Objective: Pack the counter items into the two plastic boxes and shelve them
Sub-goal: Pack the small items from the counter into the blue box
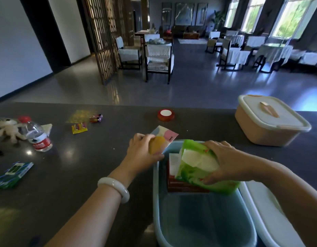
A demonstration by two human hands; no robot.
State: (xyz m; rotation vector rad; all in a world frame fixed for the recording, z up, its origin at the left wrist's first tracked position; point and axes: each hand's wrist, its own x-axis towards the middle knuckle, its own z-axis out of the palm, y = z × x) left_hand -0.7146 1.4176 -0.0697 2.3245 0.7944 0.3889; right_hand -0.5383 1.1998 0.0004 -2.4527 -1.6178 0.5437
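**Both hands loaded over the blue box**

I see my left hand (145,148) pinching a pastel card pack (164,139) at the far left rim of the open blue box (156,202); that grip is clenched on the pack. My right hand (227,161) grasps a green tissue pack (195,168) from above, tilted over a red carton (182,186) lying inside the box. The box lid (266,211) lies just beside it on the right. A closed pink box (268,120) sits farther right on the desk (79,172). Still out on the desk: a water bottle (37,135), plush toy (7,128), green packet (12,174), battery packs (79,127) and red tape roll (165,114).
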